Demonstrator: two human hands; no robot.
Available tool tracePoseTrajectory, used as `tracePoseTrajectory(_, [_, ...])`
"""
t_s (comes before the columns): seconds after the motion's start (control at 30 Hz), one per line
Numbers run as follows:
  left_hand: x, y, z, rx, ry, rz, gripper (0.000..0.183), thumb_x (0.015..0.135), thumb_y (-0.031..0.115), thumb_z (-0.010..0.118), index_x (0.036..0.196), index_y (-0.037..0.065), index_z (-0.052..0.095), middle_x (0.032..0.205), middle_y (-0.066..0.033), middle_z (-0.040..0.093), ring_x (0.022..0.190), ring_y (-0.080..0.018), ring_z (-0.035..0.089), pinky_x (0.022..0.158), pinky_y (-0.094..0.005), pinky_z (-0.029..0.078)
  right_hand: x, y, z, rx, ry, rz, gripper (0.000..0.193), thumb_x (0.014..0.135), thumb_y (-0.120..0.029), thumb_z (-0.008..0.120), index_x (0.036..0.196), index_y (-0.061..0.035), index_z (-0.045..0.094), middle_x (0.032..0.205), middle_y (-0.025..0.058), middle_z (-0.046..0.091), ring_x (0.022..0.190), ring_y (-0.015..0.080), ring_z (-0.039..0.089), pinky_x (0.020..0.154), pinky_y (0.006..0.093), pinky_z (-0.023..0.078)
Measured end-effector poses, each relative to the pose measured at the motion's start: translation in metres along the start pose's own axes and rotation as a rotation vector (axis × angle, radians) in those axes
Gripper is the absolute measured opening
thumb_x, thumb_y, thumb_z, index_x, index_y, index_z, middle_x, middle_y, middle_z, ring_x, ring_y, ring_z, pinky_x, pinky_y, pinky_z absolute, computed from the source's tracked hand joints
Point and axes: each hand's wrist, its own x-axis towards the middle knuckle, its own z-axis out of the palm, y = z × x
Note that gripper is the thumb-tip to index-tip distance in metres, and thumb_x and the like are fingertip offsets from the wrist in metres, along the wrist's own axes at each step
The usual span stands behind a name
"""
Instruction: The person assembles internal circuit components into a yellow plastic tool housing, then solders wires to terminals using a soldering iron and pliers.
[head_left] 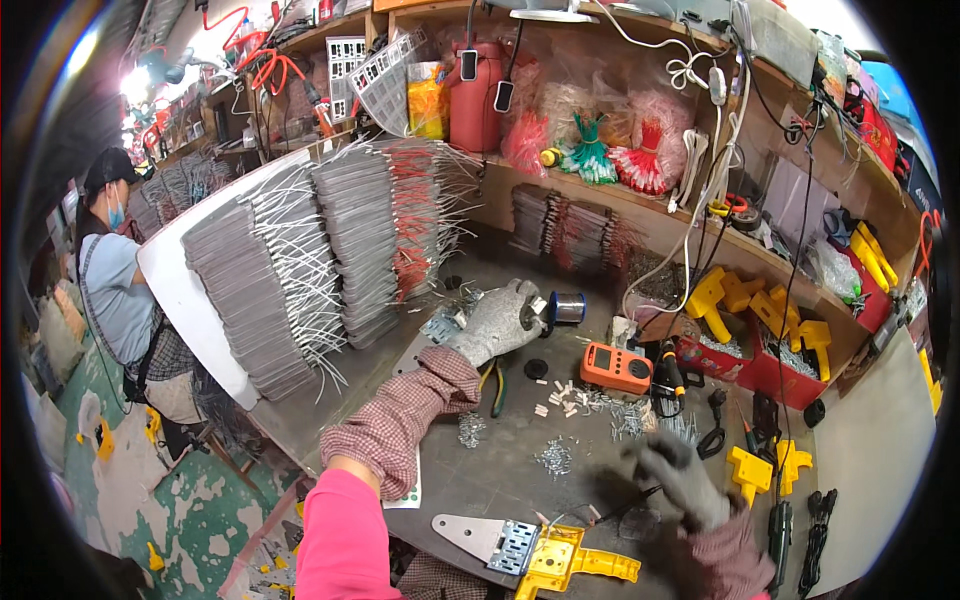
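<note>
My left hand (500, 325), in a grey glove, is closed over the middle of the bench. A small white piece (538, 305) shows at its fingertips, beside a solder spool (568, 308). My right hand (685, 480), in a darker glove, hovers at the right, smeared by motion; whether it holds anything is unclear. Below and between the hands, a yellow tool housing (555, 562) lies open at the front edge, with a perforated metal plate (512, 548) and a grey tapered blade (468, 532) at its left. Neither hand touches it.
Loose screws (555, 457), white connectors (563, 398), an orange meter (615, 368) and pliers (497, 390) lie on the bench. Bundled wires (350, 240) stand at left. Red bins (785, 375) hold yellow housings at right. A co-worker (115, 270) sits far left.
</note>
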Motion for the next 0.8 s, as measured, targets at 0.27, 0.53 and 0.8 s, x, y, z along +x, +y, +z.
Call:
tracePoseTrajectory(0.27, [-0.019, 0.006, 0.005, -0.165, -0.107, 0.274, 0.077, 0.075, 0.033, 0.078, 0.138, 0.006, 0.044, 0.132, -0.0212, 0.052, 0.125, -0.0387, 0.051, 0.106, -0.0451, 0.042, 0.206, -0.015, 0.066, 0.107, -0.022, -0.268, 0.066, 0.093, -0.037, 0.064, 0.144, -0.0028, 0.04, 0.109, 0.0142, 0.063, 0.092, 0.014, 0.06, 0.076, 0.0292, 0.051])
tracePoseTrajectory(0.53, [-0.019, -0.041, 0.002, 0.386, -0.301, 0.071, 0.074, 0.083, 0.057, 0.065, 0.138, 0.01, 0.051, 0.138, -0.0174, 0.052, 0.125, -0.0373, 0.052, 0.101, -0.0478, 0.045, 0.235, -0.006, 0.033, -0.168, 0.313, -0.206, 0.038, 0.085, -0.029, 0.072, 0.112, -0.0021, 0.065, 0.084, 0.0079, 0.069, 0.07, 0.0138, 0.064, 0.061, 0.0283, 0.051])
tracePoseTrajectory(0.8, [-0.017, -0.039, 0.008, 0.397, -0.311, -0.144, 0.053, 0.086, 0.035, 0.064, 0.132, 0.01, 0.055, 0.123, -0.0176, 0.06, 0.113, -0.0347, 0.058, 0.095, -0.0468, 0.049, 0.145, -0.025, -0.033, -0.115, 0.282, -0.092, 0.041, 0.087, -0.026, 0.07, 0.116, 0.0019, 0.063, 0.081, 0.003, 0.065, 0.063, 0.0089, 0.06, 0.059, 0.0268, 0.05])
